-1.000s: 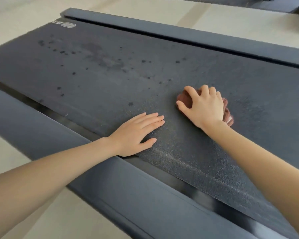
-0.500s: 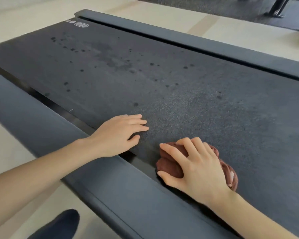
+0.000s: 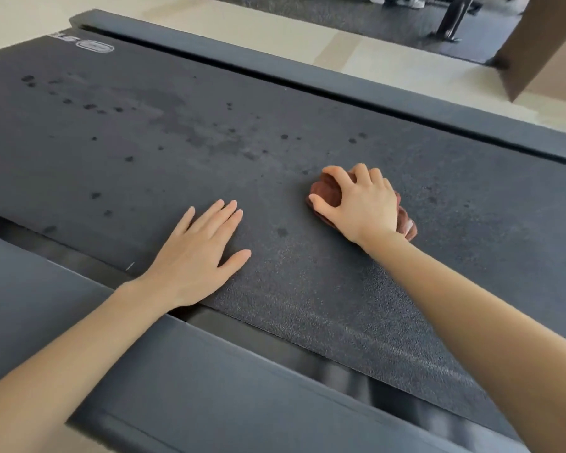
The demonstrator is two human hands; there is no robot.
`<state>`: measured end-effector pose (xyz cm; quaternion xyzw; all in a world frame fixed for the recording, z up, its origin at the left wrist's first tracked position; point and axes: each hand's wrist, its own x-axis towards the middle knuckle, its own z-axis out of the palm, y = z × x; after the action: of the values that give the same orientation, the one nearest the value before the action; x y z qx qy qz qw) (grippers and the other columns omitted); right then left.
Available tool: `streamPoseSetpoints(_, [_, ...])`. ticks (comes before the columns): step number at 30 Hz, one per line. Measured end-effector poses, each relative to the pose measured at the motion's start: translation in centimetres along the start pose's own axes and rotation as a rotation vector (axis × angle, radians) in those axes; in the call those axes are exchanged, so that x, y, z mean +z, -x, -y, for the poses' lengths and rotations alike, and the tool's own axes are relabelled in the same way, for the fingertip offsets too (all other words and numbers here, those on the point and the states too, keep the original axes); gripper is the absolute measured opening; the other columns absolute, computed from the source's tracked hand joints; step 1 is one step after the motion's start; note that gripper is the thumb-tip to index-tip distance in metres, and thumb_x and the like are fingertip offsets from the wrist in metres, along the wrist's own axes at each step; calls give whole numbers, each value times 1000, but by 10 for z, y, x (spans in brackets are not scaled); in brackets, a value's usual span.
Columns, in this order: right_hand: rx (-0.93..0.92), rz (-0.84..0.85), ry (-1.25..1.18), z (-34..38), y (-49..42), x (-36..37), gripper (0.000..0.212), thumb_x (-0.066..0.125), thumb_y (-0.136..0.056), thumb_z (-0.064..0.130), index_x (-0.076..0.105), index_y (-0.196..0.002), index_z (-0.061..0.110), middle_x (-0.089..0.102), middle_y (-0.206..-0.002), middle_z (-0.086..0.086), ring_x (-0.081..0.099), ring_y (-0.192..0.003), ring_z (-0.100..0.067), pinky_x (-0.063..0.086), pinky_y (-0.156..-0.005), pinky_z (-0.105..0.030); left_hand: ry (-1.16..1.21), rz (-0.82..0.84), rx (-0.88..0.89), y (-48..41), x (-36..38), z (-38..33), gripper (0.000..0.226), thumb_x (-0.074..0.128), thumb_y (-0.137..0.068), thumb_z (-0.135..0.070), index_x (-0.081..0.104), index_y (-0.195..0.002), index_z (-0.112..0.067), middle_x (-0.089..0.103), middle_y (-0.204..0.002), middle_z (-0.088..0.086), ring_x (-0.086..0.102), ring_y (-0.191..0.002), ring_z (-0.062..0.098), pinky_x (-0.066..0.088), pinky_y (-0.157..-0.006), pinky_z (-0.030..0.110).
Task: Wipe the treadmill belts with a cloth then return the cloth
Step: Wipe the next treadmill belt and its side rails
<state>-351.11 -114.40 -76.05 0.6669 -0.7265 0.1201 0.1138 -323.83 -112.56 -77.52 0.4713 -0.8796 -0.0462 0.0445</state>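
Nearest the camera, the smooth dark grey side rail (image 3: pixel 209 380) of the treadmill runs diagonally across the bottom, both bare forearms reaching over it. Just past the rail, the left hand (image 3: pixel 196 256) lies flat, palm down, on the near edge of the dark textured treadmill belt (image 3: pixel 144 148), fingers spread and straight, gripping nothing. To its right and a bit farther out, apart from it, the right hand (image 3: pixel 363 204) is curled down over the crumpled reddish-brown cloth (image 3: pixel 324 194), fingers and thumb clamped on it, pressing it onto the belt about mid-width. Cloth bunches out at the fingertips and behind the wrist. Belt area left of and beyond the hands carries scattered dark spots (image 3: pixel 92 107) and a faint darker smear. Farther on, the far grey side rail (image 3: pixel 340 83), then pale beige floor (image 3: pixel 275 27), a dark floor mat (image 3: pixel 356 18) with a black equipment leg (image 3: pixel 451 18) at top right.
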Motion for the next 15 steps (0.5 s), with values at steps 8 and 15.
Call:
streamPoseSetpoints(8, [29, -7, -39, 52, 87, -36, 55, 46, -83, 64, 57, -125, 31, 57, -104, -6, 50, -91, -28, 39, -85, -38, -78, 40, 204, -4, 0, 27, 86, -13, -80, -70, -2, -149, -20, -8, -157, -4, -11, -144, 12, 0, -118, 37])
streamPoseSetpoints(15, [-11, 32, -67, 104, 150, -59, 52, 51, -79, 62, 61, -121, 32, 57, -103, -2, 50, -88, -25, 40, -80, -35, 0, 32, 245, -3, -7, 56, 78, -6, -83, -64, 4, -148, -22, 0, -156, -10, -7, -143, 7, 1, -118, 37])
